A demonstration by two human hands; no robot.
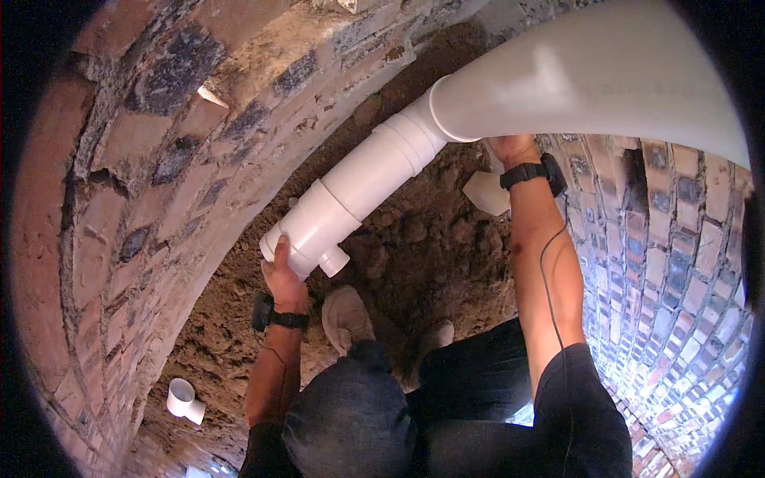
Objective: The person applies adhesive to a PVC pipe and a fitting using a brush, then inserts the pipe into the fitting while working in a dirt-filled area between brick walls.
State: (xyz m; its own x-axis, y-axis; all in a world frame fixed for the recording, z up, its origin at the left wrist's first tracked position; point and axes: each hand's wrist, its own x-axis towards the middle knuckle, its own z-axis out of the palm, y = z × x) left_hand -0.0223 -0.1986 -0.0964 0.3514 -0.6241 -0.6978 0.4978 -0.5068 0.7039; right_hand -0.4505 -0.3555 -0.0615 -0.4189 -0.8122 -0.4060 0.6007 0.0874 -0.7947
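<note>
A long white plastic pipe [590,76] runs diagonally from the upper right toward the lower left, looming large close to the camera. Joined to its lower end are a collar and a branch fitting [315,223] with a small side outlet. My left hand [284,280] is closed around the open end of this fitting, thumb lying over its top. My right hand [514,150] grips the pipe's underside farther up, near a rim; its fingers are mostly hidden behind the pipe. Both wrists wear dark bands.
Loose brown soil [430,231] covers the ground around my shoes [347,319]. A small white pipe fitting [183,400] lies at the lower left. A curved brick wall [143,191] rises on the left, another brick wall [661,263] on the right. A pale block [486,193] rests near my right wrist.
</note>
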